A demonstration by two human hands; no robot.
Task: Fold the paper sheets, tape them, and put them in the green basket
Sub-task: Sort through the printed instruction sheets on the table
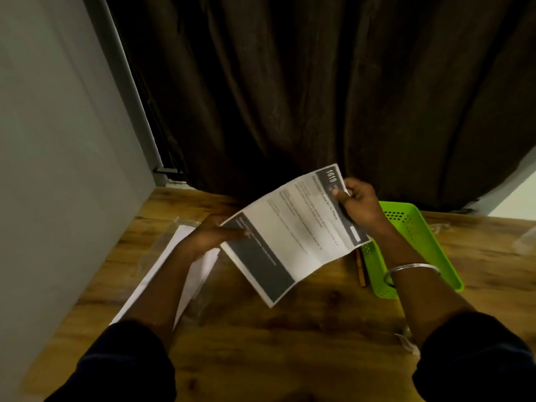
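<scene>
The right hand (359,203) pinches the far corner of the printed sheet (293,236) between thumb and fingers, just left of the green basket (375,274) and raised above it. The left hand (213,236), blurred, grips the sheet's opposite edge, farther left of the basket. The sheet hangs tilted between them, unfolded, above the wooden table (290,343). A thin brown stick (361,269) lies against the basket's left side. Well left of the basket, white sheets (200,274) lie under the left forearm.
</scene>
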